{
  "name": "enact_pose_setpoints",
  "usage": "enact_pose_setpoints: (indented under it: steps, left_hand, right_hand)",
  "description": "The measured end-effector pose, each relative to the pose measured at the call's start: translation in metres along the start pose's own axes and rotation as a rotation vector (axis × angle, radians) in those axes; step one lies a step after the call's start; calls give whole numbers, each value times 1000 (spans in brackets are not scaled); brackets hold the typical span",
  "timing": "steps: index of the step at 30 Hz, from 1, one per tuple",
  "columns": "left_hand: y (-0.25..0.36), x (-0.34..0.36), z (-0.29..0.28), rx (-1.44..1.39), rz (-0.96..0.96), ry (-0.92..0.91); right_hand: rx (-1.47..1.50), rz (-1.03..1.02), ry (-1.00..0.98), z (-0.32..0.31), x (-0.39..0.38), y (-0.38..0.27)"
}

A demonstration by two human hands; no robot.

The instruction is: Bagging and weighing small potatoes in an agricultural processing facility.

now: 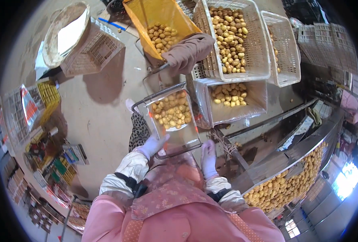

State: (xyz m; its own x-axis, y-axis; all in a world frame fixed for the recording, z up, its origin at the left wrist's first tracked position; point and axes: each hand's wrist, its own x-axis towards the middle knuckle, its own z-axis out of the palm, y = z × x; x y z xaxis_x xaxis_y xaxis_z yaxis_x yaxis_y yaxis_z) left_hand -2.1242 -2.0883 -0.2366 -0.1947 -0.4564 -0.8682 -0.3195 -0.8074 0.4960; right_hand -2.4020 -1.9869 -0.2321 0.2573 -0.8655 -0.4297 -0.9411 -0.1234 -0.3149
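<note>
In front of me a rectangular box (183, 135) lined with clear film holds small yellow-brown potatoes (173, 111) toward its far end. A dark metal frame (158, 96) runs around it. My left hand (152, 146), in a pale lavender glove, is closed at the box's near left corner, its thumb along the rim and the other fingers partly hidden. By the near right corner is my right hand (209, 159), gloved alike, fingers pointing away from me; whether it grips the corner cannot be made out.
Beyond the box stand a yellow potato container (142, 22), a brown cloth (191, 50), a white potato crate (263, 60) and a film-lined box (233, 117). Right is a potato-filled trough (291, 181). Left are a round basket (52, 48), an empty crate (96, 50) and stacked crates (21, 113).
</note>
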Motion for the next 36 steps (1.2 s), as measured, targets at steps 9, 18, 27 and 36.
enact_pose_setpoints:
  steps: [9, 18, 27, 36]
  left_hand:
    - [-57, -44, 9, 790, 694, 86]
    - [-27, -52, 1, 535, 48, -227]
    - [-128, -44, 57, -378, -230, -444]
    - [45, 46, -127, -997, -105, 93]
  right_hand:
    - [97, 279, -489, -70, 199, -11]
    - [-136, 168, -464, -59, 197, -8]
    - [-84, 80, -360, -56, 208, -22]
    - [-90, 171, -347, -58, 218, -23]
